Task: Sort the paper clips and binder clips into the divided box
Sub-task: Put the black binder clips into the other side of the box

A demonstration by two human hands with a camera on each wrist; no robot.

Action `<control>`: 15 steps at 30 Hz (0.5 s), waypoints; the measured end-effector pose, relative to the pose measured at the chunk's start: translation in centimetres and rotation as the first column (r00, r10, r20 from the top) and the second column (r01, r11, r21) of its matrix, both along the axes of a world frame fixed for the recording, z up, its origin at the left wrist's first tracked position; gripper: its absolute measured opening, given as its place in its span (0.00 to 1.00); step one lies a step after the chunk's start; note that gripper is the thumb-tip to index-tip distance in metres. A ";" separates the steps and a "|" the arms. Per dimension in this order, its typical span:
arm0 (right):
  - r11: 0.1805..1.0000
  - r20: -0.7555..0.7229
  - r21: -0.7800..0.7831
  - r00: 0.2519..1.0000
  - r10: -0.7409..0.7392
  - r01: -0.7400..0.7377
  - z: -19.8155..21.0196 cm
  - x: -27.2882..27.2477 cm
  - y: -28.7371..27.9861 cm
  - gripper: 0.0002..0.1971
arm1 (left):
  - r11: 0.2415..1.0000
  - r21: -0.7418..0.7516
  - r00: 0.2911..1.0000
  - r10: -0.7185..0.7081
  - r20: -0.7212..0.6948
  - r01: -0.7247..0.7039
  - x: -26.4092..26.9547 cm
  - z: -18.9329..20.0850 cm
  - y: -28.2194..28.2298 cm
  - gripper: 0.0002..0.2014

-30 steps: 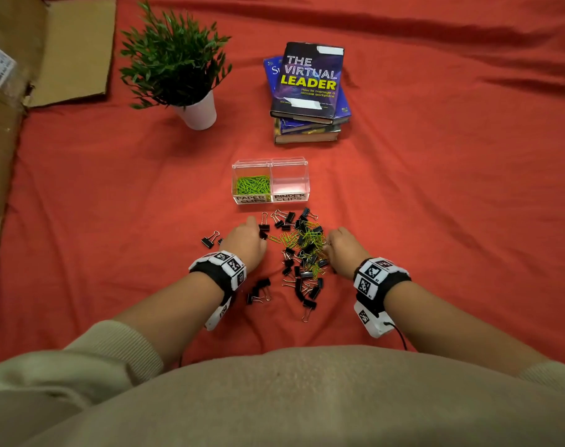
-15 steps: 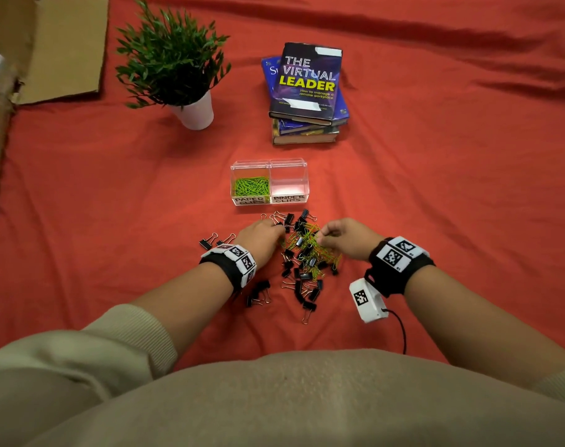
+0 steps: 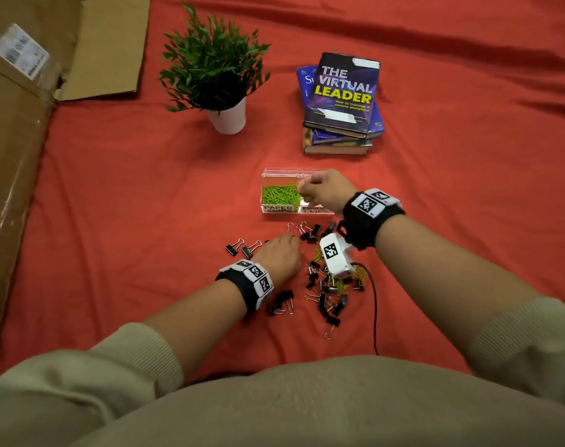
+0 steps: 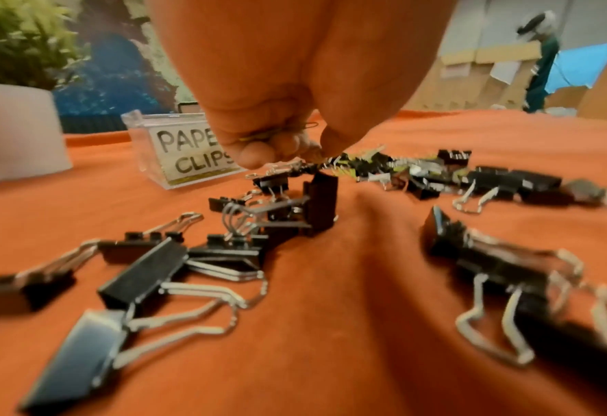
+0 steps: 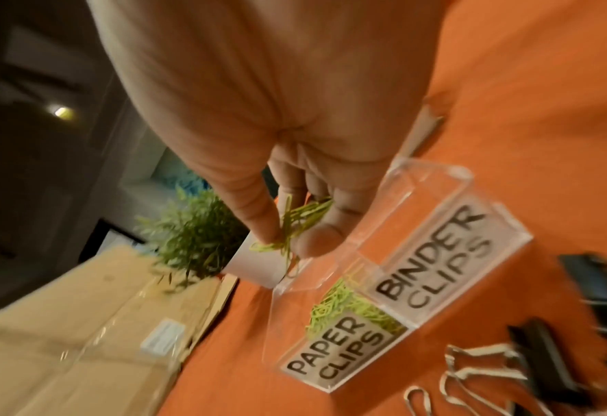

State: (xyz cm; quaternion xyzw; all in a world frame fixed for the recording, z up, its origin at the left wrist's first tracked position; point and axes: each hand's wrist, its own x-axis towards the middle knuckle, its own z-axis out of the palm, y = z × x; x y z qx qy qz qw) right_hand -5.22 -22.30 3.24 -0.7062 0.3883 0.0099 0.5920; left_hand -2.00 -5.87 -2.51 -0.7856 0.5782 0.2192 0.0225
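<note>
Up near the middle of the head view, the right hand (image 3: 324,191) hovers over the divided box (image 3: 282,175), its thumb and fingers (image 5: 256,208) pinched round a small bunch of green paper clips (image 5: 300,218) right above the divider between the 2 compartments. Lower and left of it, the left hand (image 3: 279,256) sits down on the red cloth (image 3: 145,237) at the left edge of the loose pile (image 3: 329,285), fingers curled; the left wrist view shows a few thin wire clips (image 4: 277,131) caught in its curled fingers (image 4: 256,157), just above the nearest binder clips (image 4: 316,205).

The box is clear plastic with 2 compartments side by side. Its left one, labelled PAPER CLIPS (image 5: 334,347), holds a heap of green paper clips (image 3: 279,195); the right one, labelled BINDER CLIPS (image 5: 433,259), shows no clips through its clear wall. The box lies just above the pile in the frame, apart from it.

The pile mixes black binder clips with silver wire handles and yellow-green paper clips, partly hidden under the right wrist's camera. 2 binder clips (image 3: 239,248) lie apart to the left of the left hand, and a few more (image 3: 282,303) lie just below its wristband.
</note>
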 end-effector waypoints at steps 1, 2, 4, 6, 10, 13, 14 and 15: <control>0.995 -0.032 -0.090 0.999 0.030 -0.033 0.0 1.2 0.2 0.08 | 0.999 -0.025 0.997 0.047 -0.063 -0.048 0.2 0.1 0.2 0.14; 0.980 -0.074 -0.185 0.995 0.062 -0.075 -0.1 2.2 0.5 0.08 | 0.993 -0.046 0.986 0.100 -0.134 -0.107 0.4 0.3 0.5 0.13; 0.918 -0.185 -0.356 0.976 0.114 -0.175 -0.3 4.1 1.2 0.12 | 0.969 -0.067 0.940 0.211 -0.270 -0.236 1.2 0.6 1.0 0.11; 0.838 -0.304 -0.446 0.934 0.189 -0.315 -0.6 5.5 1.9 0.12 | 0.939 -0.034 0.880 0.309 -0.360 -0.343 2.3 0.8 1.5 0.07; 0.756 -0.414 -0.431 0.852 0.320 -0.493 -1.3 6.1 2.4 0.16 | 0.877 0.026 0.769 0.434 -0.470 -0.480 4.4 1.5 1.7 0.06; 0.751 -0.347 -0.463 0.876 0.335 -0.470 -0.9 5.2 2.0 0.21 | 0.854 0.012 0.739 0.458 -0.494 -0.521 6.0 2.4 0.4 0.09; 0.769 -0.307 -0.474 0.899 0.313 -0.430 -0.6 4.6 1.7 0.21 | 0.857 -0.005 0.751 0.448 -0.485 -0.515 6.5 3.0 -0.3 0.07; 0.796 -0.256 -0.481 0.927 0.273 -0.367 -0.2 3.9 1.4 0.21 | 0.866 -0.033 0.774 0.429 -0.465 -0.499 7.0 3.5 -1.1 0.05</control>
